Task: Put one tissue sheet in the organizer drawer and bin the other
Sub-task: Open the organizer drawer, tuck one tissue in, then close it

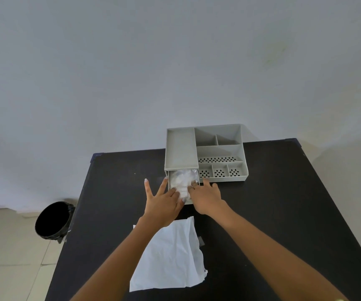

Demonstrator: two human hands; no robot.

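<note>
We press a crumpled tissue sheet [182, 185] into the pulled-out organizer drawer [188, 201]: our left hand [163, 203] splayed flat against it, our right hand [206, 197] with fingers on it. The other tissue sheet [173, 257] lies flat on the black table [273, 213]; a black bin [52, 220] stands on the floor, left.

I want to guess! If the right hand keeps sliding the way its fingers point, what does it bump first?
Probably the organizer: the right hand points at its front wall beside the open drawer, already almost touching.
</note>
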